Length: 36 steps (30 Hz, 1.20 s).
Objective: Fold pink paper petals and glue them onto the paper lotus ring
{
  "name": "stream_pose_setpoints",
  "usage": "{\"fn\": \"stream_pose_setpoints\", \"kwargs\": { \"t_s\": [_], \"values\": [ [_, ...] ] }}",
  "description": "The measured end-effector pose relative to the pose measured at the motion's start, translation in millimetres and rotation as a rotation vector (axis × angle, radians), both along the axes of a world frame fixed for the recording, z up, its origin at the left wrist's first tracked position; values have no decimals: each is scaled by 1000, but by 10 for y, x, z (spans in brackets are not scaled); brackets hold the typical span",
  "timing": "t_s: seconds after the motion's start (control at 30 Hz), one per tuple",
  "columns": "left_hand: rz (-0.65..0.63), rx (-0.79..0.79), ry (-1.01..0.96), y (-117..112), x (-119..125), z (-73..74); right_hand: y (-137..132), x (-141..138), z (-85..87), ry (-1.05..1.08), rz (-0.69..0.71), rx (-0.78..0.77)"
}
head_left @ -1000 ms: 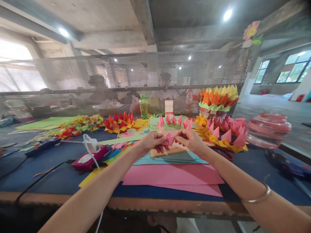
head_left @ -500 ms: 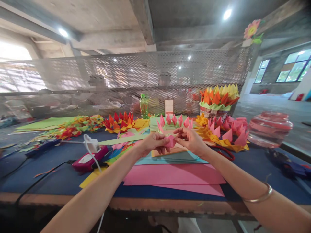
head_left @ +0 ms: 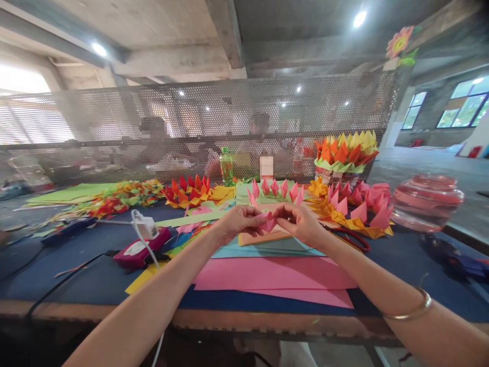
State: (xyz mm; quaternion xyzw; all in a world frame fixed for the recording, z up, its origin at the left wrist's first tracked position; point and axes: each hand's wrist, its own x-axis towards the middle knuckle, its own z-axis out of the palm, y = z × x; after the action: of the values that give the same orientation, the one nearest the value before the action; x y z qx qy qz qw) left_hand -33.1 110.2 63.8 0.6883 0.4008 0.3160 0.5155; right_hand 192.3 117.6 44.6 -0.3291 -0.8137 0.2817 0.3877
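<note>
Above the middle of the blue table (head_left: pixel 76 278), over a stack of coloured sheets:

- Folded pink paper piece (head_left: pixel 269 222): small, held clear of the table between both hands, in front of the tan sheet (head_left: pixel 263 238).
- Left hand (head_left: pixel 239 222): fingers curled in, thumb and fingertips pinched on the left side of the piece.
- Right hand (head_left: pixel 302 222): fingers closed narrow on the right side of the same piece; thin gold bangle (head_left: pixel 410 311) on the wrist.
- Pink sheets (head_left: pixel 275 278): flat, stacked, near the front edge, under the forearms.
- Teal sheet (head_left: pixel 244 251): beneath the tan sheet, partly covered.
- Row of pink folded points (head_left: pixel 277 189): standing upright just behind the hands.
- Red and orange folded points (head_left: pixel 189 191): cluster, behind and to the left.
- Pink and yellow folded chain (head_left: pixel 359 209): right of the hands, with a red ring (head_left: pixel 353 238) lying beside it.
- Orange and yellow paper flower (head_left: pixel 346 153): assembled, raised, at the back right.
- Green bottle (head_left: pixel 226 165): upright, at the back centre.
- Magenta device (head_left: pixel 139 251): on the table at left, white plug (head_left: pixel 143 227) and cable on top of it.
- Pink glass jar (head_left: pixel 426 201): far right.
- Perforated metal screen (head_left: pixel 191 117): along the back edge; other people are seated behind it, blurred.
</note>
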Motion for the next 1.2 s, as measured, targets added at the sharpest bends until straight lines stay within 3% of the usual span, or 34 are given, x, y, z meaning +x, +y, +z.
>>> {"fn": "stream_pose_setpoints", "kwargs": {
  "t_s": [0.2,0.4,0.6,0.77,0.87,1.0,1.2],
  "values": [
    [21,-20,18,-2,1,-5,-21,13,-4,-103,20,92],
    [44,-56,50,-22,26,14,-123,26,42,-234,-5,283],
    [-44,-114,90,-156,113,48,-492,90,158,-316,-99,478],
    [-155,-81,151,-328,266,11,-871,197,108,-367,-250,613],
    [-157,35,247,-421,348,-59,-1055,250,-11,-414,-267,632],
    [-105,349,379,-591,405,-77,-1210,312,-168,-422,-266,577],
    [-289,622,481,-842,434,-13,-1311,414,-246,-367,-242,488]
  ]
}}
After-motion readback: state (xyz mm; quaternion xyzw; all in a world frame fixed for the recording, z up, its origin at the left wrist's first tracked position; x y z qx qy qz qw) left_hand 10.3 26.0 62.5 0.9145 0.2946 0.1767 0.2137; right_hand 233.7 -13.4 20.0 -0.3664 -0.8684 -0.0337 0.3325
